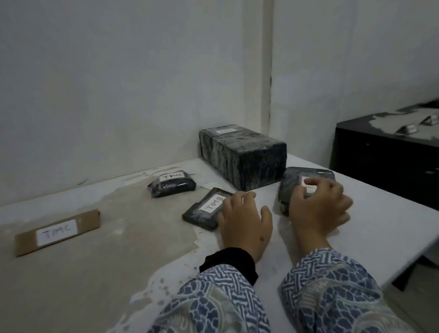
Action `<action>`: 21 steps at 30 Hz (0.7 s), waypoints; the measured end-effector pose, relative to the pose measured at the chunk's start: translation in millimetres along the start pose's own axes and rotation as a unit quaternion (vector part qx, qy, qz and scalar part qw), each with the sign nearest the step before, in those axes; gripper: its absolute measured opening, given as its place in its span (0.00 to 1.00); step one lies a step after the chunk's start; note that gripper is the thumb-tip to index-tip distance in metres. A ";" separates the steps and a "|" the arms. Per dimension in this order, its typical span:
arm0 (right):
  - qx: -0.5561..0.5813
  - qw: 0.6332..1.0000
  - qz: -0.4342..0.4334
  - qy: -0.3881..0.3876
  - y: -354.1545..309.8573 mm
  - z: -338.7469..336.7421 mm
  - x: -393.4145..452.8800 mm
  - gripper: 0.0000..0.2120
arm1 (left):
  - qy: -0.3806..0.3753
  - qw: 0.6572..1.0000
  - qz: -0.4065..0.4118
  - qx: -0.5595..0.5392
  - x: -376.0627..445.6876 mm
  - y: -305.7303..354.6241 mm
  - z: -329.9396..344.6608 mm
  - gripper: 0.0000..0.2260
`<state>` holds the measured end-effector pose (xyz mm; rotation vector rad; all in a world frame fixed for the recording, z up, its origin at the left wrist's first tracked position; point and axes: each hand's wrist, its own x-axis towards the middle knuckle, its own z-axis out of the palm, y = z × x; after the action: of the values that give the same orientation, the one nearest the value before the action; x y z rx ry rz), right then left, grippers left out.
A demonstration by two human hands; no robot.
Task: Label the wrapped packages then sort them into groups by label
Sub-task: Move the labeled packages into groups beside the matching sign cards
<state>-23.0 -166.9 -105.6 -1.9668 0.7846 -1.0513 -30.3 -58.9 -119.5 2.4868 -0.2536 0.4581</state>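
A flat black package labelled TIMB [206,209] lies on the white table [388,222]. My left hand [245,217] rests on its near right corner with relaxed fingers. To its right sits a black wrapped package [292,180] with a white label that my fingers mostly hide, so I cannot read it. My right hand [320,206] grips this package, fingers curled over the label and thumb at the near side. Behind both stands a large black wrapped block [243,155] with a small label on top.
A small black bundle labelled TIMC [171,184] lies at the back by the wall. A flat brown cardboard package labelled TIMC [56,231] lies at the far left. A black cabinet [394,159] stands to the right, past the table's edge.
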 end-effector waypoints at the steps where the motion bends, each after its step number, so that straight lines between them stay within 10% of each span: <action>1: -0.025 0.999 0.021 -0.012 3.2 0.4 6.2 0.11 | -0.020 0.999 0.001 -0.043 3.7 6.1 6.3 0.19; 10: -0.076 0.990 0.027 -0.119 10.8 7.7 14.2 0.09 | -0.109 0.951 -0.078 -0.279 33.0 33.8 37.4 0.15; 21: 0.004 0.988 -0.035 -0.153 6.2 3.5 -2.5 0.07 | -0.042 0.873 -0.153 -0.460 40.0 31.2 37.2 0.25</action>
<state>-22.1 -167.0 -113.1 -2.0962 0.5455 -0.7631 7.7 -108.9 -116.7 1.5579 -0.0697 0.0489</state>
